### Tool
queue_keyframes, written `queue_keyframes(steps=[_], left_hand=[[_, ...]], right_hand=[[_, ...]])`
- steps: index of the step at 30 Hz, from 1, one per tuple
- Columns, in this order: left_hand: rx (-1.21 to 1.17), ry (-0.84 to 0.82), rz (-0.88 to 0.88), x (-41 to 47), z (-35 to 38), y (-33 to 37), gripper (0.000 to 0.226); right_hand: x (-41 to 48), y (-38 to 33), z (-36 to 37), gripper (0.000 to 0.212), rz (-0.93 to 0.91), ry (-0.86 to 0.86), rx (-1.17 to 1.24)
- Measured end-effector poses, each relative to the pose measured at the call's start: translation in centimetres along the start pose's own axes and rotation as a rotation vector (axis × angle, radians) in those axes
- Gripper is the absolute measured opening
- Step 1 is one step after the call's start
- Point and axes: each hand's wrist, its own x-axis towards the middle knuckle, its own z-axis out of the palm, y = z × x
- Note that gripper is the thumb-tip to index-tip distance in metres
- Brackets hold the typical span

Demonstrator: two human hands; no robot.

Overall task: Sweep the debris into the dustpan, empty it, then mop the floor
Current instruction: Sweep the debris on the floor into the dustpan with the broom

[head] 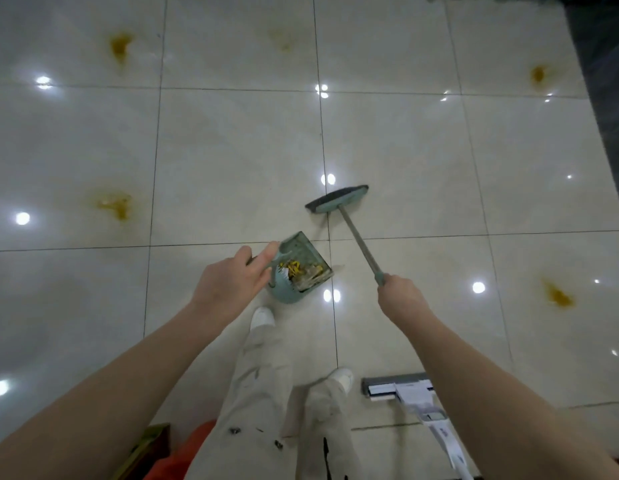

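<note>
Nearest the observer, a flat mop (394,388) lies on the floor (232,150) just beside the right shoe (342,377), its handle running back out of view. It is untouched and parked within reach, presumably for the final step. An orange item (183,455) sits at the lower left edge and cannot be identified. Ahead of the left shoe (262,317), the left grip (232,282), a bare hand, has its fingers curled round the handle of the green dustpan (313,252). The pan is tipped back toward the person, so the debris (301,270), yellow and pale scraps, is gathered against its rear wall and not at the open lip. Judged from this, the tilt is meant to keep the load from spilling. Whether the pan rests on the tile or hangs just above it cannot be told. The right grip (400,296) is closed round the near end of the broom (336,199) handle. The shaft slants forward and the head lies beyond the pan, apart from it, near a tile joint. No loose debris is visible on the floor, so sweeping appears complete and emptying is judged the step in hand. Farther out, several yellow-brown stains (115,204) mark the glossy tiles, well apart from one another, left for mopping. A dark strip (602,98) borders the far right.
</note>
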Motion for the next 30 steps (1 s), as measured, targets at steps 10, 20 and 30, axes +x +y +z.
queue_keyframes(steps=[10,20,30], left_hand=[[0.057,0.103,0.029,-0.5,0.2,1.0,0.036],[0.021,0.110,0.082,-2.7,0.3,1.1,0.042],[-0.043,0.066,0.064,-7.1,0.5,4.0,0.043]], right_hand=[[-9.4,8.6,4.4,0.040,-0.049,-0.164,-0.109],[-12.8,11.6,-1.2,0.039,-0.111,-0.078,0.029],[-8.8,11.0,-0.1,0.035,0.085,0.011,0.238]])
